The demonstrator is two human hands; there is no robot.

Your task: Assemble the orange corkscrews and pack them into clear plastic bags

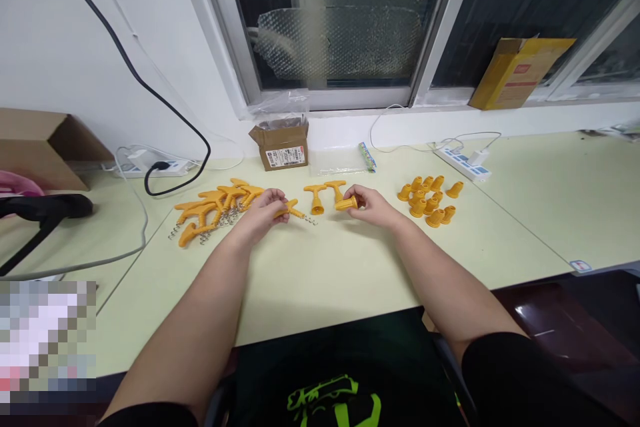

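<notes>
My left hand (267, 214) is closed on the yellow handle of a corkscrew (296, 211), whose metal spiral points right. Opposite it, my right hand (369, 206) grips a yellow ribbed sleeve (346, 203) lying sideways, its narrower end toward the left. The spiral and the sleeve are apart. Just behind and between the hands are two T-handled corkscrews, a left one (316, 198) and a right one (335, 188), with sleeves over their spirals. A pile of bare corkscrews (213, 204) lies left of my left hand. Several loose sleeves (419, 206) stand right of my right hand.
A small open cardboard box (284, 150) and a clear plastic bag (336, 161) rest against the wall. Power strips sit at left (173, 167) and right (463, 163), with cables. A black stand (50, 210) occupies the left side. A yellow carton (520, 74) leans on the window.
</notes>
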